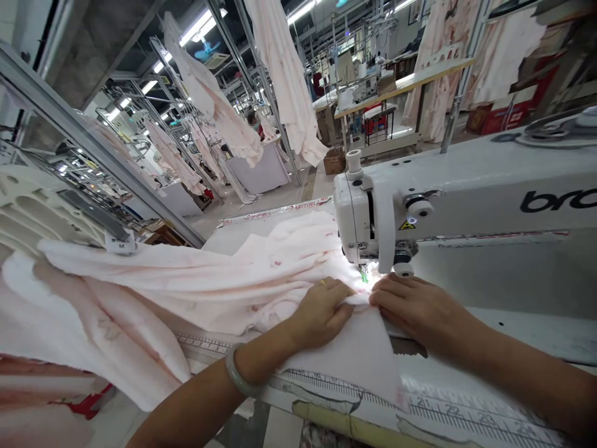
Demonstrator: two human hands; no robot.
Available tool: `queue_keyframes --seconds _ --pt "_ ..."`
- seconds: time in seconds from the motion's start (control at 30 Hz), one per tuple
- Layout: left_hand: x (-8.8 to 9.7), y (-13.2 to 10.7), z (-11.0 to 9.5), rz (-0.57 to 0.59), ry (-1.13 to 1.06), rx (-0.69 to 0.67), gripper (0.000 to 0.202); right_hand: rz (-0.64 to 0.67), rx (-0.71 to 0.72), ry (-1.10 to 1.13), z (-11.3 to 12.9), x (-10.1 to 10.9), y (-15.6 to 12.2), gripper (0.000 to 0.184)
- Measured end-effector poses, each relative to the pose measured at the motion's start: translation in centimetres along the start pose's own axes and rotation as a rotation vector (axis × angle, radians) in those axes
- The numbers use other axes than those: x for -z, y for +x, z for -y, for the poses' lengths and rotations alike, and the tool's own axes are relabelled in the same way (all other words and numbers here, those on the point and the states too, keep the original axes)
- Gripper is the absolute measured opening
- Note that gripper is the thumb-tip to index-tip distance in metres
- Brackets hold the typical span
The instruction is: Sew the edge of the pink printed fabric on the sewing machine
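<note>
A pale pink garment [224,280] lies spread over the white sewing table [513,336] and hangs off its left side. My left hand [321,311] rests on the fabric with its fingers curled, pinching a fold just left of the needle. My right hand [415,308] lies flat on the fabric edge, fingers stretched toward the presser foot [364,274]. Both hands sit directly under the head of the white sewing machine [448,199]. A pale green bangle [237,373] circles my left wrist.
Measuring tapes [420,398] are stuck along the table's front edge. Pink garments [289,81] hang from overhead rails across the hall. Other sewing stations [373,93] stand behind the machine, a cardboard box [334,162] sits on the floor, and a person [254,121] works far back.
</note>
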State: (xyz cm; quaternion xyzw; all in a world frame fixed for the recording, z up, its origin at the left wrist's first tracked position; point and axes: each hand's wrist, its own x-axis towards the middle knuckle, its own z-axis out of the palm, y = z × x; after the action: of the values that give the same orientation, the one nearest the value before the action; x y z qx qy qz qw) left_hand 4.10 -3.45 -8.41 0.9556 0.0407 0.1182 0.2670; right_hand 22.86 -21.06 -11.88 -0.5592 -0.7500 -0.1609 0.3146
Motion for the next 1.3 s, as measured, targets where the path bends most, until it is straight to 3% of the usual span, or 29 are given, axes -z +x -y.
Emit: queue_keyframes --seconds 0.17,0.3,0.47,0.6,0.8,1.0,1.2,1.3 --pt "2.0 1.2 -0.6 0.012 -0.225 0.183 0.031 0.047 0.102 -0.013 -0.1 0.0 -0.3 0.030" --pt "2.8 1.6 -2.9 -0.006 -0.157 0.199 0.038 0.145 0.097 0.051 -0.2 1.7 0.1 0.026" --pt "1.5 1.2 -4.8 0.063 0.125 0.113 0.039 0.236 0.079 0.208 0.0 3.3 0.2 0.028" --pt "-0.6 0.5 -4.5 0.052 0.301 0.118 0.019 0.245 0.089 0.289 0.4 3.6 0.2 0.033" --pt "-2.4 -0.6 -3.8 -0.051 0.575 -0.087 0.002 0.275 0.057 0.318 0.6 3.6 0.1 0.036" --pt "-2.7 -0.8 -3.4 -0.199 0.746 -0.325 0.020 0.288 0.040 0.335 0.7 3.7 0.1 0.036" --pt "-3.1 -0.6 -3.0 -0.344 0.635 -0.414 0.020 0.314 0.029 0.357 0.9 3.4 -0.1 0.032" --pt "-3.2 -0.6 -2.6 -0.314 0.553 -0.392 0.018 0.326 0.034 0.353 0.9 3.3 0.0 0.029"
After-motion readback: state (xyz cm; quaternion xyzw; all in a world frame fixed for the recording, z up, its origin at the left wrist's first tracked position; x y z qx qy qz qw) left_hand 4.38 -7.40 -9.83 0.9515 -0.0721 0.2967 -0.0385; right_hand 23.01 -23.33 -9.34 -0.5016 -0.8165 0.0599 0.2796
